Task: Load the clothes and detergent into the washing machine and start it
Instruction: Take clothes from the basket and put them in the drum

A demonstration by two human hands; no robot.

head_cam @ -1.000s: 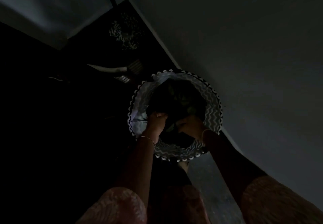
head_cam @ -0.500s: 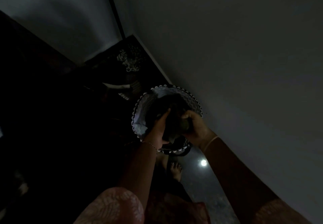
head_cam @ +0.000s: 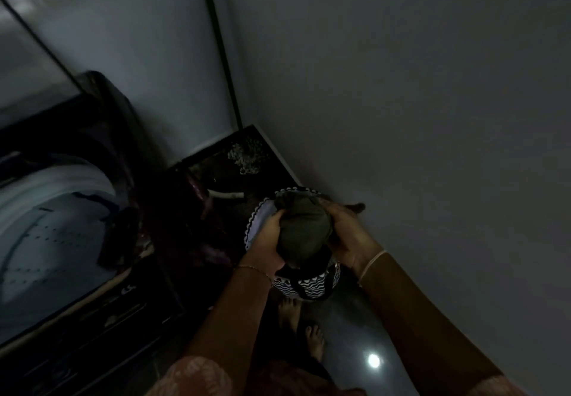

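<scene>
The left hand [head_cam: 268, 241] and right hand [head_cam: 346, 236] clasp a bundle of olive clothes [head_cam: 302, 228] in curled fingers, just above the patterned basket [head_cam: 309, 286]. Loading is in hand. Next, the bundle likely needs carrying left into the open washing machine [head_cam: 46, 225].

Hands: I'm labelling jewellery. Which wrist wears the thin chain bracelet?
The left hand, gripping the olive bundle: its wrist bears a thin chain, while the right hand wears a pale plain band.
</scene>
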